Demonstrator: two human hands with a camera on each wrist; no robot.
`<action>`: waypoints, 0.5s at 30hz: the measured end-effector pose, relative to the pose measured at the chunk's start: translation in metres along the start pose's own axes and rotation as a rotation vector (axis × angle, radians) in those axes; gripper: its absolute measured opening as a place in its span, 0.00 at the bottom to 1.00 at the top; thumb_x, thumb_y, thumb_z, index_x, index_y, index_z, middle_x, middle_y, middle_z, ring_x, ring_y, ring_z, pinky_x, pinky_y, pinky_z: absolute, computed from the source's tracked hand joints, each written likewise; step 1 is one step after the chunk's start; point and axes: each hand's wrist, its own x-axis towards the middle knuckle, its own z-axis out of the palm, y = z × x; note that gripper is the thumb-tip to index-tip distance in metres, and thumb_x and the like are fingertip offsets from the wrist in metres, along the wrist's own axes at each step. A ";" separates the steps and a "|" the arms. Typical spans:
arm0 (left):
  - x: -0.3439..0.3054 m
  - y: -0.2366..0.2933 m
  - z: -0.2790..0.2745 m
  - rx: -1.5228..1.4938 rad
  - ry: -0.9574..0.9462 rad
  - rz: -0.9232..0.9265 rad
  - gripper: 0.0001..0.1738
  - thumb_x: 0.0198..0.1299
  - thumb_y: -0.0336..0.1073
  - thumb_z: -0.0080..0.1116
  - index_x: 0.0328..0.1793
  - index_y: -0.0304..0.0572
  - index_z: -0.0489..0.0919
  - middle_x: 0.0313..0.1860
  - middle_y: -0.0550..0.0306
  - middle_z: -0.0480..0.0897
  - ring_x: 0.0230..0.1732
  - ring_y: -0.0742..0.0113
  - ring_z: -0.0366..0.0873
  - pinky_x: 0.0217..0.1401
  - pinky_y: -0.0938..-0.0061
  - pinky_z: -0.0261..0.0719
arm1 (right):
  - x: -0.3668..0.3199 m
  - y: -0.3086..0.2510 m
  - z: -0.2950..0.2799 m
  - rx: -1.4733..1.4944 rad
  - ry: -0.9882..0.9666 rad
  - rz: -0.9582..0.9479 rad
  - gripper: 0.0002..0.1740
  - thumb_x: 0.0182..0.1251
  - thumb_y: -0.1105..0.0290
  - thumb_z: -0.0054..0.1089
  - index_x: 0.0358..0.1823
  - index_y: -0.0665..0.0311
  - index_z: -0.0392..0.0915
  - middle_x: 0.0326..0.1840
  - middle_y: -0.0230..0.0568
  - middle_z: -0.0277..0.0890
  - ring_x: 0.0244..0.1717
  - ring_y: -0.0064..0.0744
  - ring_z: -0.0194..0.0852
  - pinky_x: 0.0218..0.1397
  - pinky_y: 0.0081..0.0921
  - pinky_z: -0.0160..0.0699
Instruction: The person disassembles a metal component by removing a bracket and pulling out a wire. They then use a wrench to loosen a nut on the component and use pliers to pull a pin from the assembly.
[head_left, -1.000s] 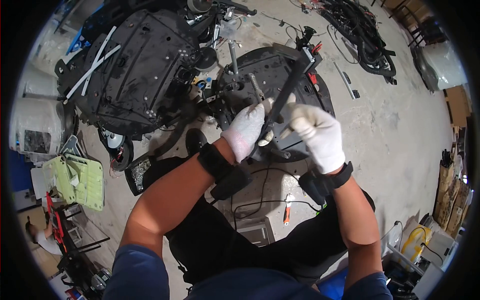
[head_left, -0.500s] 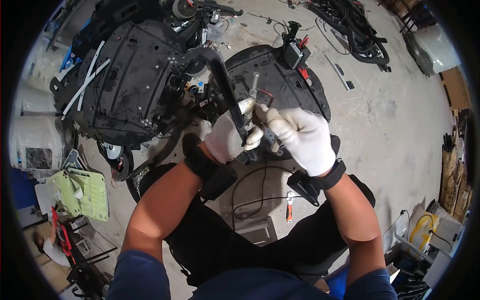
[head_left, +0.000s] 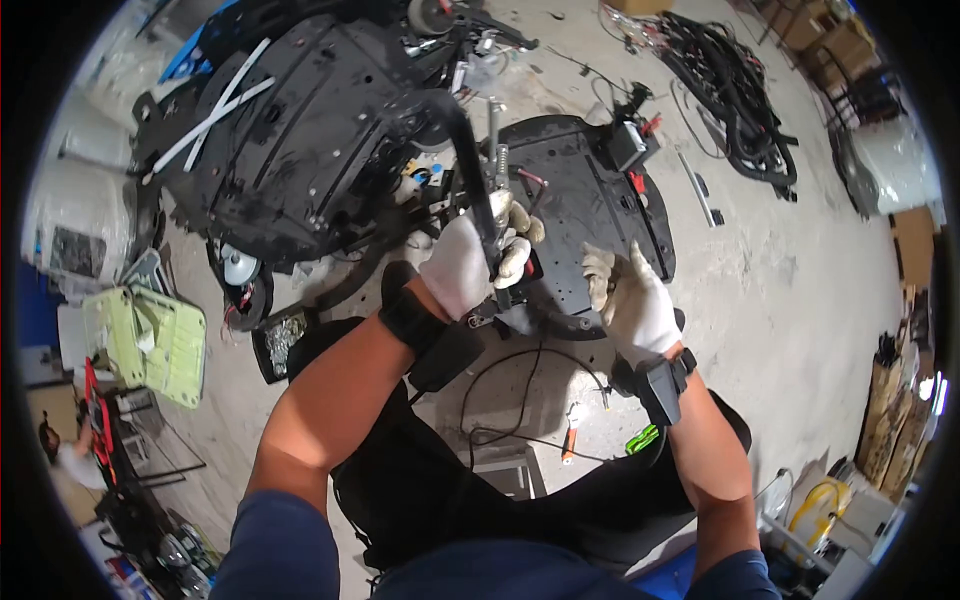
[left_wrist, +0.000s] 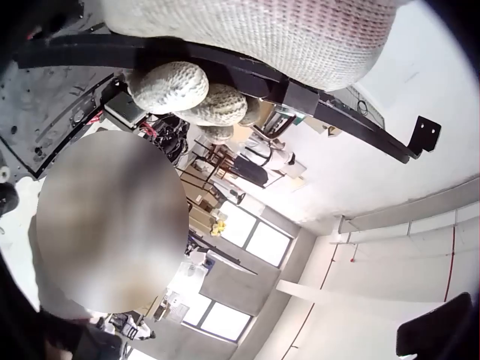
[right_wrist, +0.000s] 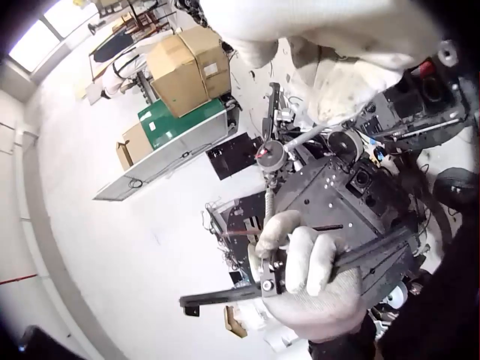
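Note:
My left hand (head_left: 462, 268), in a white glove with dirty fingertips, grips a black metal bar (head_left: 468, 150). Its fingers curl round the bar beside a small bolted bracket (right_wrist: 270, 279). In the left wrist view the bar (left_wrist: 300, 97) crosses under the palm and ends in a bent tab with holes. A coil spring (head_left: 502, 165) rises just beyond the left fingertips in the head view. My right hand (head_left: 635, 305), gloved too, hovers to the right with fingers loosely bent and nothing visible in them. A round black panel (head_left: 575, 220) lies on the floor beneath both hands.
A larger black panel (head_left: 300, 130) with crossed white strips (head_left: 215, 115) lies at the left. An orange-handled tool (head_left: 570, 440), a black cable (head_left: 525, 400) and a green item (head_left: 642, 438) are between my legs. Black corrugated tubing (head_left: 740, 110) lies at the far right.
My right hand has drawn back from the bracket, away to the right, and its fingers have loosened. The bar, leaning right at first, now leans left, still in my left hand.

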 end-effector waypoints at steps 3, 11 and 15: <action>-0.017 0.010 -0.005 0.021 0.009 0.113 0.19 0.66 0.47 0.38 0.30 0.43 0.71 0.36 0.49 0.75 0.14 0.74 0.63 0.14 0.81 0.58 | 0.008 0.024 -0.013 0.265 -0.036 0.211 0.25 0.70 0.65 0.39 0.59 0.80 0.60 0.45 0.49 0.73 0.45 0.35 0.74 0.52 0.22 0.73; -0.147 0.135 -0.014 -0.065 0.032 0.524 0.18 0.65 0.44 0.42 0.28 0.39 0.71 0.32 0.52 0.72 0.14 0.77 0.57 0.13 0.83 0.54 | 0.006 0.026 0.140 0.119 -0.388 0.337 0.20 0.69 0.70 0.37 0.53 0.82 0.63 0.50 0.57 0.71 0.50 0.40 0.73 0.55 0.28 0.74; -0.252 0.178 -0.047 -0.083 0.187 0.683 0.15 0.64 0.43 0.43 0.31 0.38 0.69 0.31 0.56 0.68 0.13 0.79 0.53 0.12 0.84 0.52 | 0.013 0.052 0.221 -0.173 -0.400 0.383 0.19 0.71 0.64 0.39 0.53 0.73 0.66 0.50 0.52 0.72 0.48 0.38 0.74 0.53 0.28 0.74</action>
